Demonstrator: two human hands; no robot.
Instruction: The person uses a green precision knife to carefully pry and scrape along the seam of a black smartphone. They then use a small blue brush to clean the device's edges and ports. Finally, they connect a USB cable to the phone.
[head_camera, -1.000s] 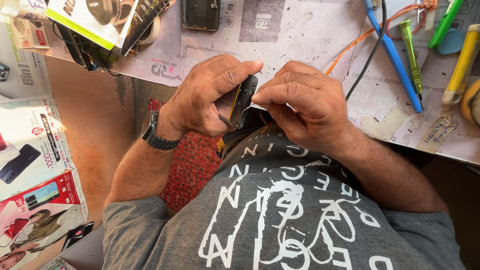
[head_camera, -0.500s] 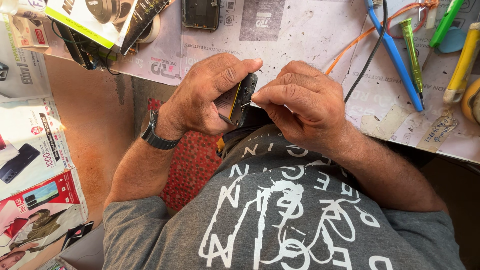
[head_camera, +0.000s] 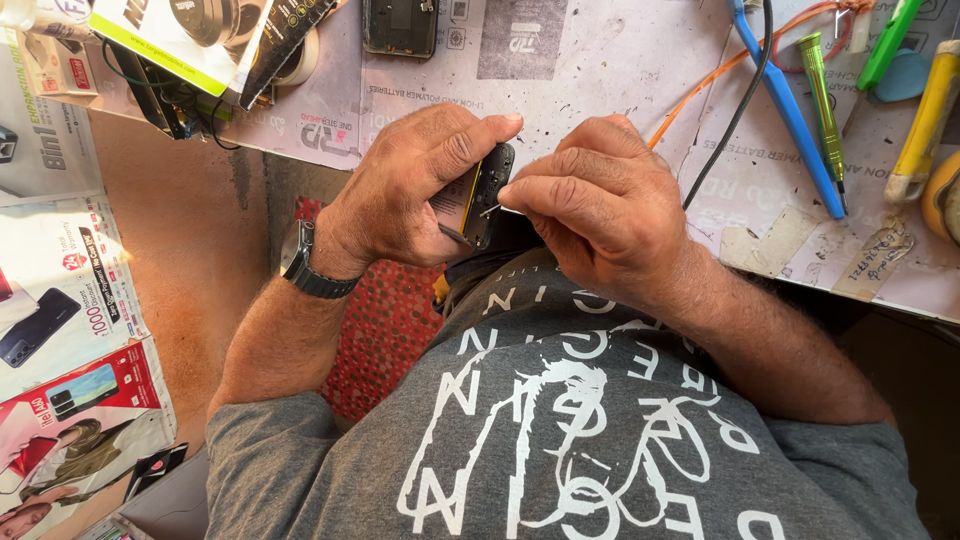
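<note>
My left hand (head_camera: 415, 190) grips a dark mobile phone (head_camera: 488, 195) held on edge, thumb along its top end. My right hand (head_camera: 590, 200) pinches a thin metal tool (head_camera: 493, 210) whose tip touches the phone's side. Both hands are close to my chest, just in front of the workbench edge. A metal wristwatch (head_camera: 305, 262) sits on my left wrist. Most of the phone is hidden by the fingers.
The paper-covered workbench (head_camera: 600, 60) carries another opened phone (head_camera: 400, 25), a blue tool (head_camera: 790, 120), a green screwdriver (head_camera: 825, 100), a yellow-handled tool (head_camera: 925, 120), a black cable (head_camera: 740, 110) and an orange wire (head_camera: 700, 85). A headphone box (head_camera: 190, 40) lies top left. Posters (head_camera: 70, 300) hang at left.
Both hands shifted very slightly with the phone; the right hand's tool stays at the phone's edge. Nothing was let go or picked up.
</note>
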